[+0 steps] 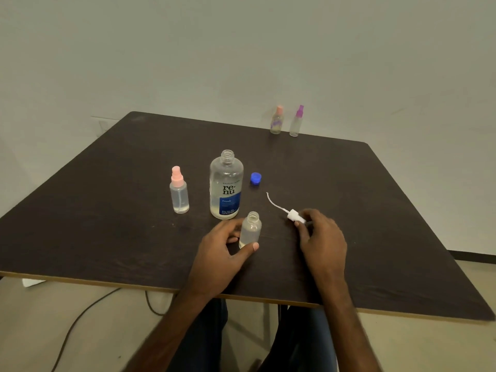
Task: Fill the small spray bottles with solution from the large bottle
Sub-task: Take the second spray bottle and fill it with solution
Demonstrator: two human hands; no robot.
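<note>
The large clear solution bottle (226, 185) with a blue label stands uncapped mid-table. Its blue cap (255, 178) lies just to its right. In front of it stands a small open spray bottle (250, 230) holding clear liquid, and my left hand (224, 247) grips it between thumb and fingers. My right hand (320, 237) pinches the white spray pump head (295, 215), whose thin dip tube (273, 201) trails away across the table. A small spray bottle with a pink top (179, 191) stands left of the large bottle, with liquid inside.
The dark table (107, 210) has its front edge near my legs. Two more small spray bottles stand at the far edge: one with a peach top (277, 120), one with a purple top (296, 121). A cable (80, 315) runs on the floor at left.
</note>
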